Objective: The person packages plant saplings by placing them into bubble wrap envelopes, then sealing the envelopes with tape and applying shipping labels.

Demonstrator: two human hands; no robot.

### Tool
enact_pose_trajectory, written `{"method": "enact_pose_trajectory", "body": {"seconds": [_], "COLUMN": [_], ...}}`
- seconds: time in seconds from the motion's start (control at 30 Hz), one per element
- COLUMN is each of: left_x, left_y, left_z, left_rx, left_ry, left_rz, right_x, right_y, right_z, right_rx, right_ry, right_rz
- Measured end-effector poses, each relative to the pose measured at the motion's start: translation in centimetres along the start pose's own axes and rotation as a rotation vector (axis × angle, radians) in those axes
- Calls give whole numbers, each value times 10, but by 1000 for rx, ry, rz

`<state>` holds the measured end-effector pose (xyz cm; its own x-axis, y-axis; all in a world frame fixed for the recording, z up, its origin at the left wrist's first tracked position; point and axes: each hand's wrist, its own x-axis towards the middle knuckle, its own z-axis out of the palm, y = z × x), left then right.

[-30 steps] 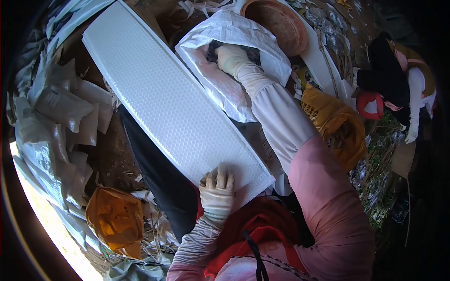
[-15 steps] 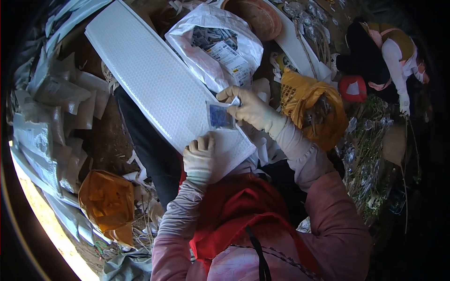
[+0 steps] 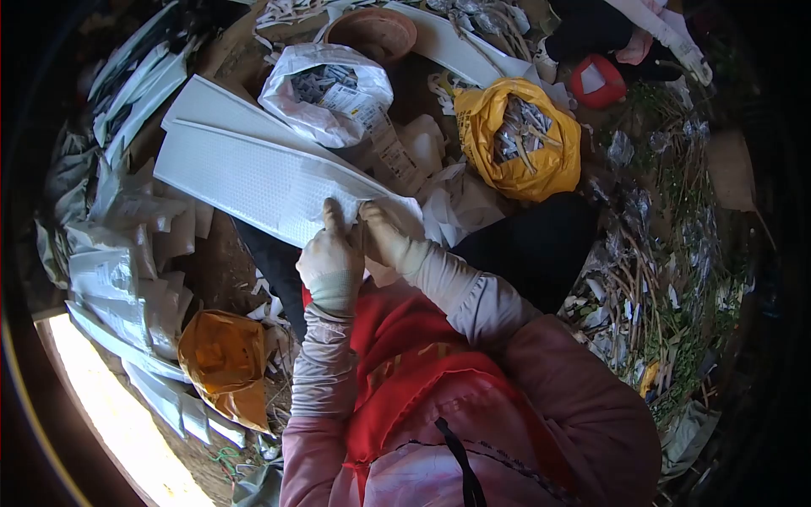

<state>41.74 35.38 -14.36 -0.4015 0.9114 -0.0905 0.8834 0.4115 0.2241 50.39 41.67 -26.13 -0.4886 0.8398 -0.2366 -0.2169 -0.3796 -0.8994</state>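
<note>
A long white dimpled plastic panel lies across my lap, its near end under my hands. It looks like sheets stacked and slightly fanned apart at the far left end. My gloved left hand grips the near part of the panel, one finger stretched up along its face. Right beside it, my gloved right hand is closed at the near right edge, fingers curled and pinching there. What lies between the fingertips is hidden. The dark label patch does not show now.
Ahead stands a white sack of scraps and labels, with a clay bowl behind. A yellow bag of strips is at right, an orange bag at lower left. White plastic pieces line the left; a person's gloved hand works at upper right.
My right hand has come down and left, next to my left hand. The panel has turned flatter and its layers have fanned. My view has shifted, so the sack and yellow bag sit differently.
</note>
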Motion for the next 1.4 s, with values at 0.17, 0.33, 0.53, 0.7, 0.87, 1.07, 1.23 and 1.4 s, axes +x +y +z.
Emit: {"method": "enact_pose_trajectory", "body": {"seconds": [0.17,0.33,0.53,0.7,0.87,1.07,1.23,1.4], "left_x": [-5,-6,-14,-3,11,38,38,23], "left_y": [-31,-54,-56,-65,-76,-129,-126,-104], "left_z": [0,-6,-9,4,10,33,32,32], "left_rx": [87,76,8,66,54,49,62,-7], "left_ry": [163,88,-156,-154,-166,-56,-26,-21], "left_rz": [72,143,71,137,133,222,214,185], "right_x": [-74,-182,-310,-409,-426,-418,-424,-441], "right_y": [-83,-148,-109,-7,67,99,44,-63], "right_z": [4,-63,-301,-412,-400,-423,-413,-379], "right_rx": [-774,-791,-839,-1134,-1685,-1809,-1751,-1585], "right_ry": [-150,126,1106,616,466,545,355,266], "right_rz": [-406,-992,-364,936,927,823,952,1028]}}
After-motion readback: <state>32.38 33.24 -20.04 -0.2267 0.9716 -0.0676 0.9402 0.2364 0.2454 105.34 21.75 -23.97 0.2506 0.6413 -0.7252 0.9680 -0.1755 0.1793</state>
